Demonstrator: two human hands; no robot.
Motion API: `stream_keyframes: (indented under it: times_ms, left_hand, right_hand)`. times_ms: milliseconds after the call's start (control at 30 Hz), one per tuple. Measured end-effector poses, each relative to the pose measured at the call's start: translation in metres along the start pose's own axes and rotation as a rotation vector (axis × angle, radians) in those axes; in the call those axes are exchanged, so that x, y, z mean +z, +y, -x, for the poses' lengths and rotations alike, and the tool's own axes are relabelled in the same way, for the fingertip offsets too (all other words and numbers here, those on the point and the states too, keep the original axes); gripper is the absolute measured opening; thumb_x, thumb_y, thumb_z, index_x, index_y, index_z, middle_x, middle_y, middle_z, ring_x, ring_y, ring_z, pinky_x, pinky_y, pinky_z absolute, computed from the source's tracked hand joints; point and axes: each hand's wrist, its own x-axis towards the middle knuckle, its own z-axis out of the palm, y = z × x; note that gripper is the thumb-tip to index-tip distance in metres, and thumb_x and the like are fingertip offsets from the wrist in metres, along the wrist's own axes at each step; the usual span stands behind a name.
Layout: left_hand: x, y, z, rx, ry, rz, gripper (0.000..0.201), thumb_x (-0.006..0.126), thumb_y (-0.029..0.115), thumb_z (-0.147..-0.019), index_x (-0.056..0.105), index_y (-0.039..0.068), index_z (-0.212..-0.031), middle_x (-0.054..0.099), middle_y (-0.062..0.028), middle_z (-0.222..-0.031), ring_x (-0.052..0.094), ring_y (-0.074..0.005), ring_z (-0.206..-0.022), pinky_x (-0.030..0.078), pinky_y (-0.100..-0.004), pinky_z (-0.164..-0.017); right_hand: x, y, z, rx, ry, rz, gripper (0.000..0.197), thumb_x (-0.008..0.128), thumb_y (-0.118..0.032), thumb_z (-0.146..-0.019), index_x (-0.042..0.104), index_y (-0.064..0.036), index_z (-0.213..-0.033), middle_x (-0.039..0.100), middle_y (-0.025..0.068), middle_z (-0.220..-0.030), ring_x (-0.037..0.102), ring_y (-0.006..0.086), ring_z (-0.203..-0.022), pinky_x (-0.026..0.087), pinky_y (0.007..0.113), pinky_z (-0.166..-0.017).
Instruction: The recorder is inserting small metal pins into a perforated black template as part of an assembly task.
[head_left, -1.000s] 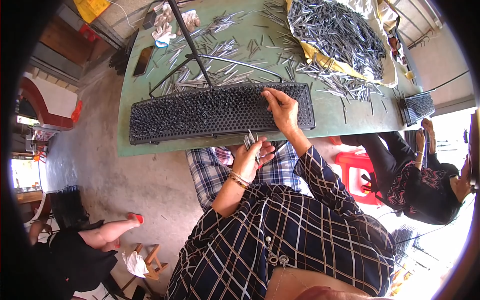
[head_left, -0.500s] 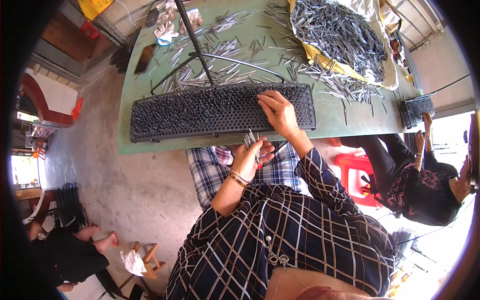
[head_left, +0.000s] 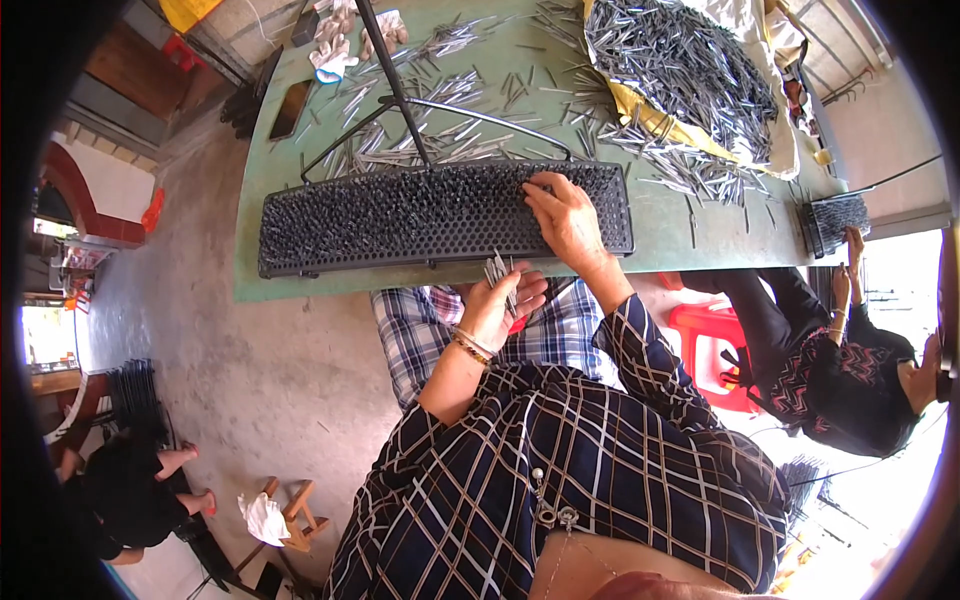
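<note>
A long black perforated rack [head_left: 440, 245] lies along the near edge of the green table. Small dark pieces stand packed in its holes, mainly on the left and along the back; bare holes show toward the middle front. My right hand [head_left: 572, 225] is over the rack's right half, its thumb and fingertips pinched together at the holes; whatever they hold is too small to make out. Below the front edge, my left hand [head_left: 488, 312] is palm up, gripping a small bundle of thin grey metal strips [head_left: 498, 270] under the thumb, with its other fingers partly extended.
A heap of metal strips [head_left: 680, 75] fills an opened sack at the back right. Loose strips [head_left: 450, 135] lie behind the rack, near a phone [head_left: 291, 109] and gloves [head_left: 335, 55]. Another person [head_left: 840, 370] works at a small rack [head_left: 838, 222] on the right.
My right hand has shifted slightly right along the rack, still pinched. My left hand has moved a little left with its strips. At lower left, another person's legs have moved.
</note>
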Motion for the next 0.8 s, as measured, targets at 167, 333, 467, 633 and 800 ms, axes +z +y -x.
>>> stream_keyframes:
  times_ms: [167,333,467,633,800]
  left_hand:
    - [0.011,0.009,0.008,0.031,-0.061,0.013,0.03,0.048,0.013,-0.093,0.049,-0.002,-0.118,0.061,-0.0166,-0.105,0.063,-0.0253,-0.095,0.054,-0.0386,-0.082]
    - [0.012,0.009,0.01,0.053,-0.136,-0.036,0.028,0.046,0.015,-0.095,0.049,0.0,-0.118,0.06,-0.0151,-0.107,0.061,-0.024,-0.099,0.053,-0.0381,-0.084]
    - [0.02,0.009,0.012,0.033,-0.144,-0.14,0.029,0.047,0.016,-0.095,0.049,0.0,-0.119,0.06,-0.0143,-0.109,0.06,-0.0235,-0.1,0.054,-0.0376,-0.083]
    - [0.022,0.008,0.012,-0.015,-0.155,-0.266,0.03,0.048,0.018,-0.095,0.049,-0.001,-0.118,0.061,-0.0141,-0.109,0.061,-0.0226,-0.1,0.055,-0.0357,-0.079]
    - [0.019,0.005,0.009,-0.006,-0.131,-0.184,0.029,0.05,0.019,-0.094,0.052,-0.001,-0.116,0.061,-0.0154,-0.108,0.062,-0.0232,-0.098,0.056,-0.0349,-0.077]
  right_hand:
    - [-0.011,-0.023,0.006,0.145,-0.023,-0.272,0.016,0.066,-0.011,-0.08,0.066,-0.001,-0.093,0.062,0.0096,-0.094,0.061,0.0236,-0.081,0.049,0.033,-0.069]
    - [-0.019,-0.034,0.023,0.401,-0.38,-0.653,0.021,0.069,-0.017,-0.081,0.066,0.0035,-0.084,0.063,0.0091,-0.076,0.059,0.0147,-0.07,0.047,0.028,-0.062]
    - [-0.024,-0.029,0.025,0.528,-0.386,-0.72,0.021,0.069,-0.017,-0.082,0.066,0.0039,-0.084,0.062,0.0077,-0.076,0.057,0.0117,-0.069,0.046,0.027,-0.061]
    - [-0.025,-0.02,0.027,0.512,-0.446,-0.654,0.02,0.066,-0.016,-0.085,0.067,0.0034,-0.085,0.062,0.0049,-0.07,0.055,0.008,-0.068,0.044,0.023,-0.057]
    - [-0.032,-0.02,0.024,0.675,-0.374,-0.745,0.02,0.065,-0.017,-0.085,0.068,0.0021,-0.086,0.065,0.0031,-0.072,0.055,0.0063,-0.065,0.045,0.021,-0.058]
